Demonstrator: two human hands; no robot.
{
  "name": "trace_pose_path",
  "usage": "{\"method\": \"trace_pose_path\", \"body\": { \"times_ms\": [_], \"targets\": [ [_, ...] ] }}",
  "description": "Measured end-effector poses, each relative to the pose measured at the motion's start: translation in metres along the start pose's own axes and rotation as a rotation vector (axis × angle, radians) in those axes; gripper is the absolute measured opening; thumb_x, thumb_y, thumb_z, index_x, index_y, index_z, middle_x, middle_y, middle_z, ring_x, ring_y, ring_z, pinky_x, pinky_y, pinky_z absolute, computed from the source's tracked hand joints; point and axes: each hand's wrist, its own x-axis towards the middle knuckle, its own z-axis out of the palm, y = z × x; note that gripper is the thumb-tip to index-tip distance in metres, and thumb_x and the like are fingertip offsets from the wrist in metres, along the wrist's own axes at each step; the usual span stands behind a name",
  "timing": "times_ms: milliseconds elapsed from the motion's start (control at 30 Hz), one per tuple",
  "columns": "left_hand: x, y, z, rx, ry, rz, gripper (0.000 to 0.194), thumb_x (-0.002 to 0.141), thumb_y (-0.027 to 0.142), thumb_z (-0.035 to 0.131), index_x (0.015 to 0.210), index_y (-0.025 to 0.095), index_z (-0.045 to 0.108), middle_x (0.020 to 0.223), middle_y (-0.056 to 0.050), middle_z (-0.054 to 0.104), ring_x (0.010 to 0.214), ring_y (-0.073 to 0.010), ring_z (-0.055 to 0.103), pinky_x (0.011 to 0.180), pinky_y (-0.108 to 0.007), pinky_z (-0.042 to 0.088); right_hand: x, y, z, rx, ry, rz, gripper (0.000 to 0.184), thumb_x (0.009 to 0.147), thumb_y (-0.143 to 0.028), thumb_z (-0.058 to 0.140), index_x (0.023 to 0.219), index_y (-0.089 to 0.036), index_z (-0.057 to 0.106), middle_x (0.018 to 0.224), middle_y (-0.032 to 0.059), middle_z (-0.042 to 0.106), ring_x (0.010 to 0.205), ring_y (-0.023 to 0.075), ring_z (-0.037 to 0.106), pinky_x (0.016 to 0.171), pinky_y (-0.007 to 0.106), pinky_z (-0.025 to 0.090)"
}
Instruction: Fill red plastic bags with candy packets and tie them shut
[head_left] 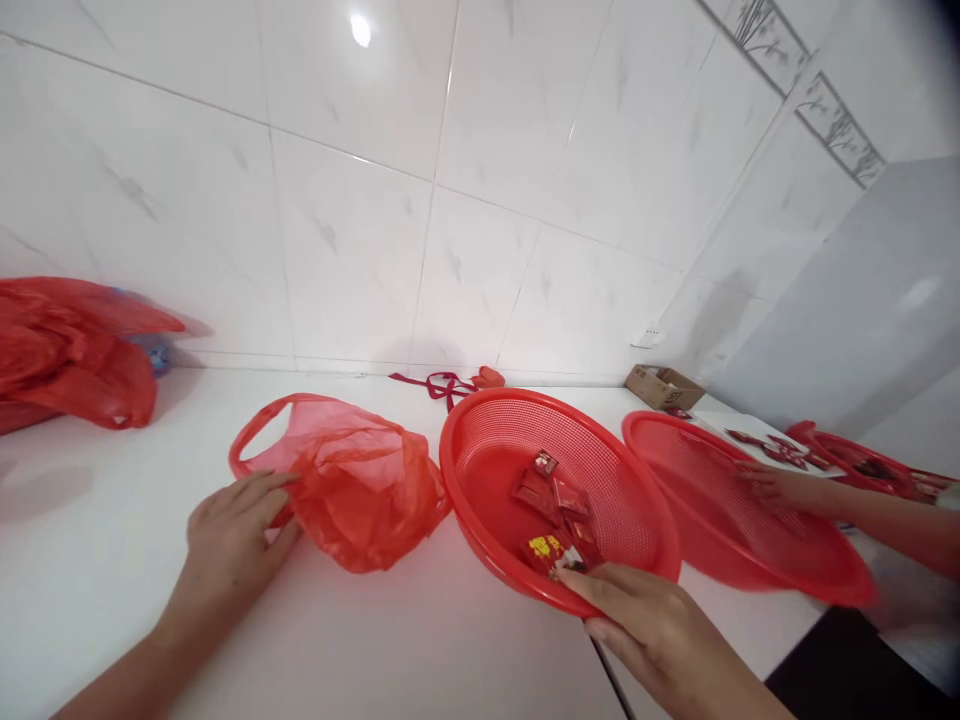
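Head view: the left hand [238,530] pinches the edge of a see-through red plastic bag [367,500]. A round red plastic mesh basket [619,480] sits just right of it, rim pinched by the right hand [652,625], its shiny red packets [535,497] way closer to that hand.

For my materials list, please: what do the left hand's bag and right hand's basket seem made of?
Bag: probably thin plastic film, slightly shiny; it crinkles and looks translucent. Basket: likely moulded plastic, smooth, semi-glossy; it looks stiff and finely perforated.
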Motion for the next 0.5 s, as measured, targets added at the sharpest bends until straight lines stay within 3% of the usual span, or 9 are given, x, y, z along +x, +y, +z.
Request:
{"method": "trace_pose_path", "body": {
  "times_ms": [167, 267, 367, 433, 500],
  "targets": [
    [0.018, 0.011, -0.020, 0.084, 0.011, 0.021, 0.026, 0.086, 0.032, 0.045, 0.065, 0.019, 0.053, 0.067, 0.001, 0.065, 0.075, -0.0183, 0.061, 0.098, -0.050, 0.025, -0.028, 0.017, -0.009, -0.115, 0.082, 0.026, 0.035, 0.088, -0.025, 0.050, 0.122, -0.028, 0.055, 0.104, 0.0037, 0.067, 0.094, 0.0181, 0.063, 0.081, 0.031, 0.053],
    [0.022, 0.021, -0.020, 0.096, 0.046, 0.113, 0.027, 0.087, 0.030, 0.044, 0.062, 0.019, 0.050, 0.060, 0.003, 0.060, 0.066, -0.0163, 0.059, 0.099, -0.049, 0.024, -0.047, 0.021, -0.010, -0.170, 0.077, 0.049, 0.035, 0.085, -0.027, 0.054, 0.121, -0.029, 0.056, 0.106, 0.0037, 0.066, 0.098, 0.0199, 0.062, 0.083, 0.033, 0.052],
    [0.017, 0.033, -0.014, 0.051, 0.048, 0.228, 0.020, 0.086, 0.031, 0.047, 0.069, 0.021, 0.053, 0.065, 0.002, 0.062, 0.066, -0.0168, 0.059, 0.099, -0.049, 0.025, -0.062, 0.017, -0.013, -0.158, 0.024, 0.096, 0.037, 0.085, -0.030, 0.056, 0.122, -0.032, 0.056, 0.107, 0.0030, 0.067, 0.098, 0.0199, 0.063, 0.083, 0.032, 0.053],
    [0.011, 0.039, -0.010, -0.004, 0.069, 0.298, 0.016, 0.083, 0.037, 0.052, 0.084, 0.022, 0.056, 0.080, -0.001, 0.067, 0.074, -0.0198, 0.062, 0.101, -0.051, 0.024, -0.066, 0.016, -0.018, -0.114, -0.014, 0.168, 0.036, 0.084, -0.034, 0.056, 0.120, -0.033, 0.057, 0.109, 0.0035, 0.066, 0.101, 0.0212, 0.062, 0.084, 0.032, 0.052],
    [0.004, 0.040, -0.009, -0.053, 0.112, 0.318, 0.032, 0.080, 0.043, 0.056, 0.105, 0.024, 0.053, 0.105, -0.008, 0.065, 0.093, -0.0258, 0.062, 0.104, -0.054, 0.020, -0.061, 0.020, -0.024, -0.028, -0.050, 0.284, 0.036, 0.085, -0.038, 0.053, 0.120, -0.032, 0.058, 0.114, 0.0047, 0.064, 0.107, 0.0230, 0.059, 0.090, 0.035, 0.049]
  ]
}}
